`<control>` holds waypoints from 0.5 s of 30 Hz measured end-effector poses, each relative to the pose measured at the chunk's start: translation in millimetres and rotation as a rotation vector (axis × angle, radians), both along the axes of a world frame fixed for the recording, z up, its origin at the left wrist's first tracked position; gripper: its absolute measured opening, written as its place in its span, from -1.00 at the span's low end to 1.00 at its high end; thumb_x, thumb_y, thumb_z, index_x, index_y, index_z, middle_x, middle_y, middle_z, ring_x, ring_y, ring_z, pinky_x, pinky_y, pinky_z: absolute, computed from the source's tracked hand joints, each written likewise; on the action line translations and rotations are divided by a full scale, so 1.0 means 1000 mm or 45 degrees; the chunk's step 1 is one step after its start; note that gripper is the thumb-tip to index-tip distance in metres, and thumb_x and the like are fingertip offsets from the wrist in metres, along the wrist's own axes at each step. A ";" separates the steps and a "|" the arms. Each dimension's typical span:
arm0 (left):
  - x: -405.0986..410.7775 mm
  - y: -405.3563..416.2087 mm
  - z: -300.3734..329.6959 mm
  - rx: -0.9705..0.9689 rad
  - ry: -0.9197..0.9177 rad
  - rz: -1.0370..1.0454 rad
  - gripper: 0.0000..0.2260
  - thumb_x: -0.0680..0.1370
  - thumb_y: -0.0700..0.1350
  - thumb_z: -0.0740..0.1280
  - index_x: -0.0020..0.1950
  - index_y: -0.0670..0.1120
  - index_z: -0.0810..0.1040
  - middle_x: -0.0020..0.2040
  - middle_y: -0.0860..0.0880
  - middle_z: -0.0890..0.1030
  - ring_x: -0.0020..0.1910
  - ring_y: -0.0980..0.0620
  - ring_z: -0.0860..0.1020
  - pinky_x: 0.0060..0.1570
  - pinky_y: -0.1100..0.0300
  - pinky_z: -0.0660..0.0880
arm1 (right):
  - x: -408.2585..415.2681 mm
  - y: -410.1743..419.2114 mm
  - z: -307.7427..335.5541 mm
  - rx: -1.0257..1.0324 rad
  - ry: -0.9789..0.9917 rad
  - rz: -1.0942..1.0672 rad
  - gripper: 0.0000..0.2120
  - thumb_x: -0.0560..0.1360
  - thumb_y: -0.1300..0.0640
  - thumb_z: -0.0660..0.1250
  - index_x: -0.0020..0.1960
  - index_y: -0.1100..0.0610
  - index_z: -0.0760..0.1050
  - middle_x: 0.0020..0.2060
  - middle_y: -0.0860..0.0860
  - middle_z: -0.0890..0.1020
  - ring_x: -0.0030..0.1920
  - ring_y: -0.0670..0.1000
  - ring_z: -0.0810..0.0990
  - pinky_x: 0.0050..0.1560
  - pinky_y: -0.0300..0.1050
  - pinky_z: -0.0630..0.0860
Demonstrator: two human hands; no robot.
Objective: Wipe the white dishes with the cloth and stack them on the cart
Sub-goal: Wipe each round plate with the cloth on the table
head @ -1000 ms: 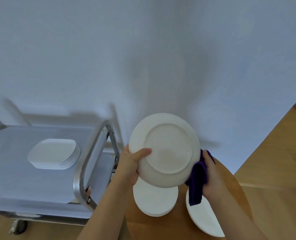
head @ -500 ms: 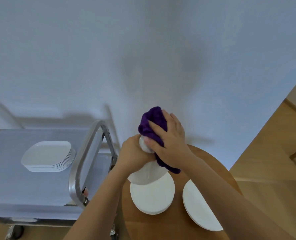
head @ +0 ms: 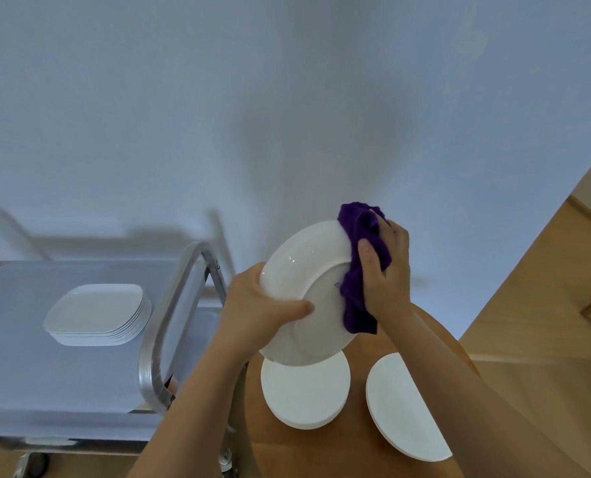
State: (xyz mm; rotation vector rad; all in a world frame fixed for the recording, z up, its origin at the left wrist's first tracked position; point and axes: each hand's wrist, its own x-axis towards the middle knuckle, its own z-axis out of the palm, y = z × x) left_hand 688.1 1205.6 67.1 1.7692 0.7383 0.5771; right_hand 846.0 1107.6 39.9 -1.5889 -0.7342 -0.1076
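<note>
— Since half a second back, has the round plate (head: 307, 291) turned?
— Yes, its underside now faces the camera, tilted above the wooden table (head: 356, 439). Left hand (head: 256, 312) grips its left rim, thumb across the base.
— And the purple cloth (head: 361, 267)?
— Bunched under the right hand (head: 387, 270), curled fingers pressing it to the plate's right edge.
— Anything unclear?
— Its face is hidden. Two piles of round plates (head: 306, 391) lie below, the right one partly behind the forearm. Square plates (head: 97, 313) sit stacked on the cart (head: 62, 391).

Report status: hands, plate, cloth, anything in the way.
Left hand grips round plate, underside showing. Right hand presses purple cloth on it. Path to cart clear.
</note>
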 end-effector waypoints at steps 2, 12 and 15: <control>-0.001 -0.001 0.003 -0.085 -0.076 0.028 -0.45 -0.05 0.10 0.52 -0.09 0.16 0.50 -0.19 0.20 0.63 -0.21 0.27 0.60 -0.29 0.24 0.54 | 0.000 -0.004 -0.005 0.059 0.132 -0.031 -0.43 0.42 -0.21 0.15 0.38 -0.02 0.31 0.19 -0.20 0.34 0.20 -0.24 0.40 0.19 -0.33 0.38; 0.019 -0.027 -0.007 -0.699 -0.556 0.389 -0.53 0.15 -0.24 0.59 -0.02 0.06 0.57 -0.10 0.04 0.69 -0.05 -0.05 0.65 -0.05 -0.09 0.61 | -0.011 0.000 -0.025 0.236 0.971 -0.033 -0.41 0.21 -0.29 0.43 0.10 0.04 0.46 -0.14 0.05 0.65 -0.14 0.06 0.66 -0.06 0.03 0.59; 0.017 -0.037 -0.011 -0.819 -0.615 0.413 -0.29 0.02 -0.10 0.62 0.15 -0.01 0.55 0.07 -0.07 0.66 0.07 -0.14 0.61 0.09 -0.20 0.55 | -0.005 -0.007 -0.023 0.347 0.954 0.111 -0.82 0.31 -0.04 0.49 -0.11 -0.13 0.57 -0.27 -0.08 0.68 -0.25 -0.04 0.67 -0.31 -0.21 0.56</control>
